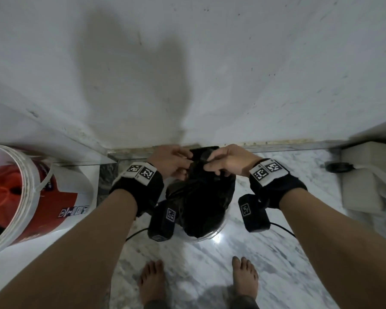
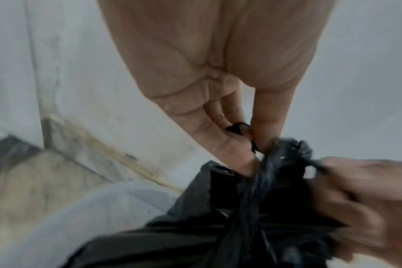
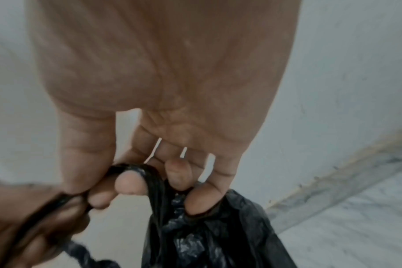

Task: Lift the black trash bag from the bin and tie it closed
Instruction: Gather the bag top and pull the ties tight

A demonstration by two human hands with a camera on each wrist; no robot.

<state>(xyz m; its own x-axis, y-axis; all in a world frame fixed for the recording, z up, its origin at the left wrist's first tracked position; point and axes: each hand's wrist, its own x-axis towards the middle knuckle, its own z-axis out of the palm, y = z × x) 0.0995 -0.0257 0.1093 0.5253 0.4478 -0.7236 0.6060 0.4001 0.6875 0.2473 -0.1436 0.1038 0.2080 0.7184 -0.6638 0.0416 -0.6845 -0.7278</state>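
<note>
The black trash bag (image 1: 201, 197) hangs gathered and crinkled, glossy in its folds, over the marble floor (image 1: 276, 253) at the wall's foot, at twelve o'clock from the bare feet. The left hand (image 1: 171, 161) pinches a thin twisted strand of its neck; the right hand (image 1: 226, 162) curls its fingers round another twisted strand (both views blurred). A white bucket (image 1: 60, 197) stands at nine o'clock.

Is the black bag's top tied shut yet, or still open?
Gathered, but cannot tell if knotted. Both hands, left and right, pinch twisted strands at the black bag's bunched neck; no finished knot shows.
</note>
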